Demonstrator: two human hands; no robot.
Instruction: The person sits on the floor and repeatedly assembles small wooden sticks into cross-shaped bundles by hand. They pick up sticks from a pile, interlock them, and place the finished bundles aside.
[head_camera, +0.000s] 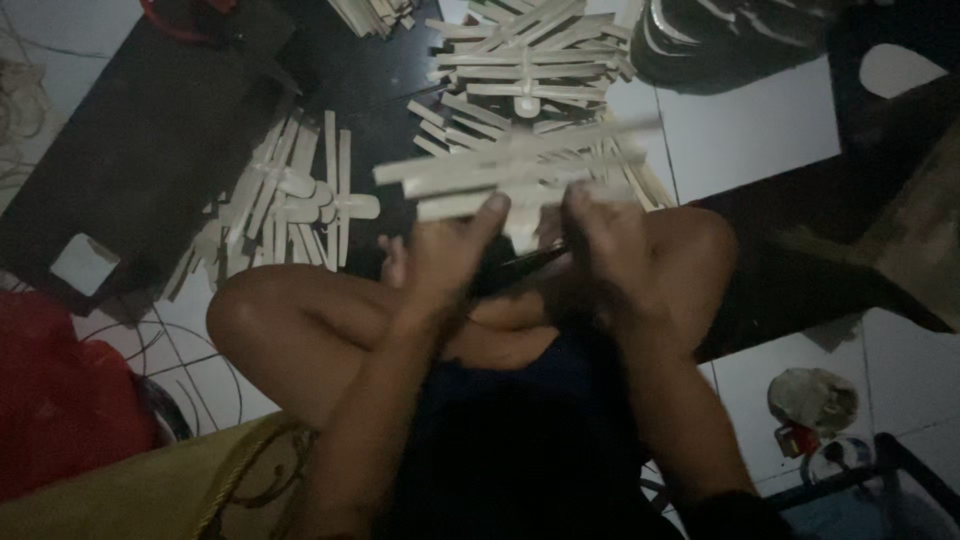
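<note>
Both of my hands hold a flat bundle of pale wooden slats (510, 170) above my knees. My left hand (445, 255) grips its lower left part with the thumb up on the slats. My right hand (600, 240) grips the lower right part. A thin dark tool or strip (525, 262) pokes out between the two hands; which hand holds it I cannot tell. The bundle is blurred by motion.
More bound slat bundles lie on the floor: one group to the left (295, 195), a stack behind (530, 60). A dark board (140, 140) lies at left, a red cloth (55, 400) at lower left, crumpled rubbish (812, 400) at lower right.
</note>
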